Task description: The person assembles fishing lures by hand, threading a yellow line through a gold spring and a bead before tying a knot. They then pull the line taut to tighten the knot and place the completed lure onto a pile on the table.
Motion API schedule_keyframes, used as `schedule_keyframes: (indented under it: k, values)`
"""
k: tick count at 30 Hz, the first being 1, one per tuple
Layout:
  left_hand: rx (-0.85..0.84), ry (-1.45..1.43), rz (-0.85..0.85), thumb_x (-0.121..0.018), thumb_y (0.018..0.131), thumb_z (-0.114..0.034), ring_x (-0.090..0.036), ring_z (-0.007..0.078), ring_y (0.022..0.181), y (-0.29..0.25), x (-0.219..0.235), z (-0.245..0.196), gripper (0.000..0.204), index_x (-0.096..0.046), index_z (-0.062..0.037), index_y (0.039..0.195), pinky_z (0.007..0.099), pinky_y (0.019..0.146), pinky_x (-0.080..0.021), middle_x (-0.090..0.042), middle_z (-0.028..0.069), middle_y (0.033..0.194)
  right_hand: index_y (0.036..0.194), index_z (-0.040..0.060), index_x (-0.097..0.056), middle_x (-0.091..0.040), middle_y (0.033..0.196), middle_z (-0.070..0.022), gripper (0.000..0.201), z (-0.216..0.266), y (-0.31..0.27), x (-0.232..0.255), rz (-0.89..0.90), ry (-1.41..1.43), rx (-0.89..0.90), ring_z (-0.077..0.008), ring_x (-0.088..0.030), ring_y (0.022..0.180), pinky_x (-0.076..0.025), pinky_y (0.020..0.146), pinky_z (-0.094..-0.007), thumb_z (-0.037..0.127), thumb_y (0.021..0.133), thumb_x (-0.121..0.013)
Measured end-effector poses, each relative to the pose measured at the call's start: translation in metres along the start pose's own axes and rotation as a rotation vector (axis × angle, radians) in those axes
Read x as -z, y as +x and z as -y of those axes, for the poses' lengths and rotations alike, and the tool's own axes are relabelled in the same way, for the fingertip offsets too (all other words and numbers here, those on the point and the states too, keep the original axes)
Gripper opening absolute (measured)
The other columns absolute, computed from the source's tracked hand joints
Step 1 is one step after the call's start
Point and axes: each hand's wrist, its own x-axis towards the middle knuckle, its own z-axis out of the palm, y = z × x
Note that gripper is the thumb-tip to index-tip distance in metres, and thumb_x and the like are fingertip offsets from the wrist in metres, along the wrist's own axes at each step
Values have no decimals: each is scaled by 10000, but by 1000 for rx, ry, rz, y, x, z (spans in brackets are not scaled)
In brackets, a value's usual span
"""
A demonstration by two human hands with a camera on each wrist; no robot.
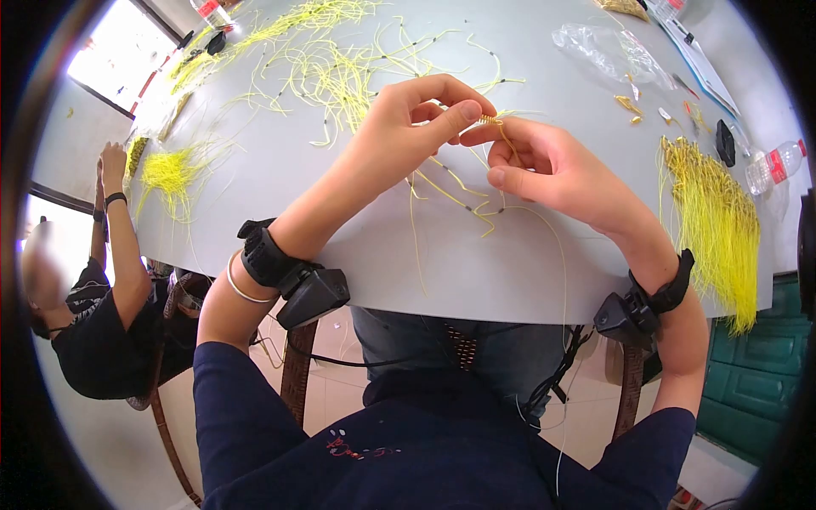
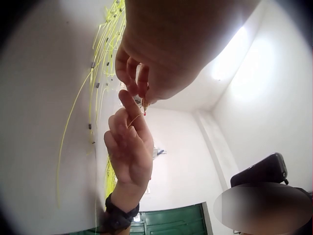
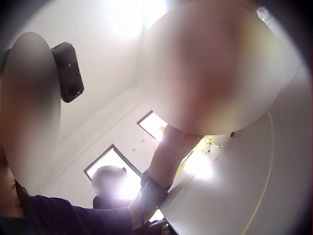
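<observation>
My left hand point(image 1: 406, 121) pinches a small gold coil point(image 1: 489, 121) between thumb and fingertips, above the table. Facing it, my right hand point(image 1: 552, 166) has its index fingertip right by the coil and its other fingers curled. A thin golden-yellow cord point(image 1: 510, 143) leaves the coil and runs into those curled fingers. In the left wrist view the coil point(image 2: 145, 105) shows a red tip, and the cord point(image 2: 134, 119) crosses the right fingers. Below both hands, yellow strands with dark beads point(image 1: 455, 202) lie on the table. A blurred patch covers the hands in the right wrist view.
Tangled yellow strands point(image 1: 331, 76) spread over the back of the grey table point(image 1: 297, 191). A bundle of finished-looking yellow fringe point(image 1: 714, 221) lies at right, near a bottle point(image 1: 775, 167) and a plastic bag point(image 1: 608, 51). Another person point(image 1: 102, 323) sits at left beside a yellow pile point(image 1: 170, 174).
</observation>
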Motion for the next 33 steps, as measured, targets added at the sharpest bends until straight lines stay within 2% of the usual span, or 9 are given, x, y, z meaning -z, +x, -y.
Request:
schedule_keyframes:
  k: [4, 6, 10, 12, 15, 21, 23, 31, 33]
  values:
    - [4, -23, 22, -601, 840, -216, -547, 85, 675, 0, 0, 0, 211, -652, -34, 933, 230, 607, -438, -639, 28, 827, 1120, -47, -496, -491, 734, 18, 324, 4, -1, 0, 6, 30, -28, -38, -444, 654, -373, 590, -191, 74, 824, -553]
    - [0, -27, 25, -604, 837, -212, -550, 85, 675, 0, -1, -1, 211, -648, -33, 938, 228, 611, -438, -640, 32, 837, 1176, -38, -447, -498, 774, 6, 382, 4, -2, -3, -76, 85, -19, -43, -453, 665, -379, 595, -197, 64, 822, -549]
    - [-2, -33, 15, -601, 846, -201, -538, 69, 678, -2, -3, -1, 200, -620, -35, 956, 205, 594, -426, -624, 17, 850, 1219, -22, -404, -495, 805, -5, 409, 5, -3, -3, -98, 126, -4, -47, -442, 653, -377, 588, -198, 77, 840, -524]
    - [3, -28, 52, -596, 859, -201, -525, 51, 695, -2, -2, 2, 194, -603, -42, 970, 185, 585, -413, -613, -3, 858, 1228, 0, -405, -488, 811, -7, 376, 7, -1, -1, -97, 258, -68, -46, -419, 632, -362, 555, -202, 81, 867, -472]
    - [10, 18, 99, -608, 848, -184, -547, 54, 722, -2, -1, 5, 178, -609, -33, 942, 184, 592, -419, -614, -1, 854, 1216, 17, -423, -486, 781, -8, 336, 3, -1, 1, -63, 416, -46, -48, -395, 599, -342, 519, -203, 70, 885, -423]
    - [-33, 168, 92, -634, 816, -163, -554, 54, 742, -4, -3, -1, 120, -635, -60, 876, 184, 583, -411, -617, -21, 846, 1189, 33, -453, -505, 745, -16, 283, -2, 2, -7, -152, 207, -115, -52, -391, 561, -334, 497, -198, 71, 916, -390]
    - [-120, 216, 142, -658, 795, -177, -549, 60, 762, -4, -2, -6, 113, -648, -91, 868, 186, 569, -396, -620, -33, 840, 1187, 33, -453, -511, 747, -17, 278, -3, 2, -7, -152, 191, -111, -52, -396, 562, -337, 498, -198, 78, 920, -389]
    - [-195, 300, 135, -696, 754, -199, -547, 88, 775, -5, -3, -4, 112, -663, -117, 823, 212, 585, -392, -624, -35, 842, 1183, 40, -454, -524, 752, -24, 275, -2, 2, -8, -129, 206, -144, -58, -407, 574, -346, 504, -201, 100, 919, -407]
    - [-215, 340, 126, -699, 750, -202, -548, 93, 776, -5, -2, -5, 114, -665, -119, 819, 217, 593, -395, -625, -35, 843, 1191, 50, -454, -526, 761, -24, 284, -5, 2, -5, -61, 223, -161, -57, -436, 625, -363, 521, -201, 98, 912, -434]
